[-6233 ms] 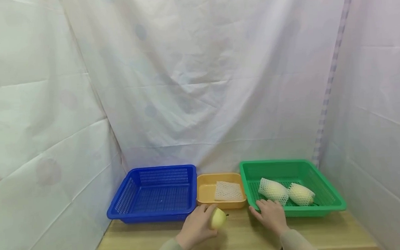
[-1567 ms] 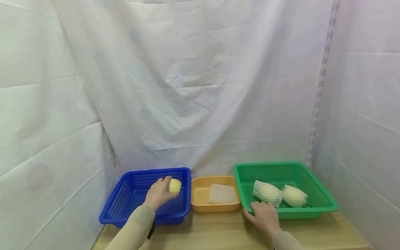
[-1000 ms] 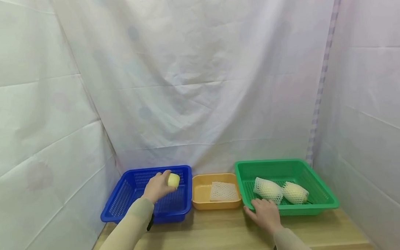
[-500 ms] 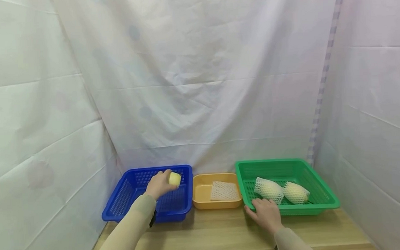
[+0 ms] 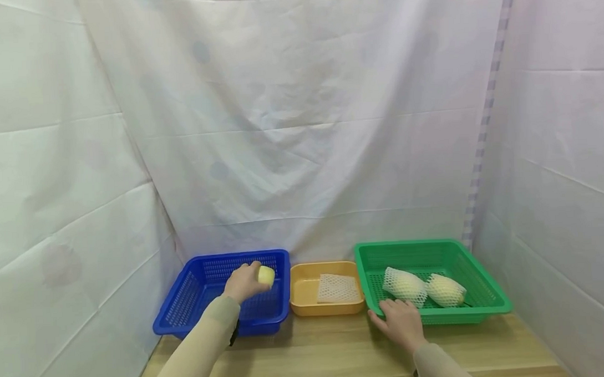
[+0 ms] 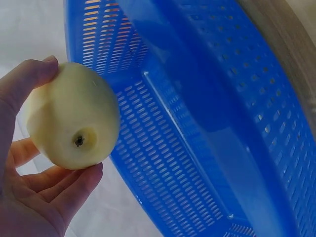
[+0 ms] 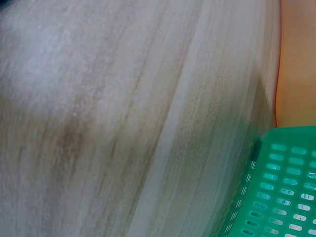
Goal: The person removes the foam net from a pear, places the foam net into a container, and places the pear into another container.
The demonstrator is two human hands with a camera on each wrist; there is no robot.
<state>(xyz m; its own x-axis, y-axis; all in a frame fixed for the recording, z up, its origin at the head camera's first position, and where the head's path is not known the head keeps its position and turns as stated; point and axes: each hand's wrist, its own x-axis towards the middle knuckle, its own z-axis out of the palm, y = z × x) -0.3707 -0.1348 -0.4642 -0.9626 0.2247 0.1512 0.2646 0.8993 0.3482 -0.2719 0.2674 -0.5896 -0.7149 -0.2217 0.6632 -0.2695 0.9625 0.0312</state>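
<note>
I'm watching the left hand gripping the yellow fruit in curled fingers over the blue basket, a low, light hold probably being safest, while the right hand, thumb apart, is resting on the green basket.

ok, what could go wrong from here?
Two risks: the left hand holds the bare pear by its fingers over the blue basket; a slip could drop and bruise it. The right hand rests on the green basket's front rim; pushing there might shift the basket and roll the two netted pears inside.
</note>
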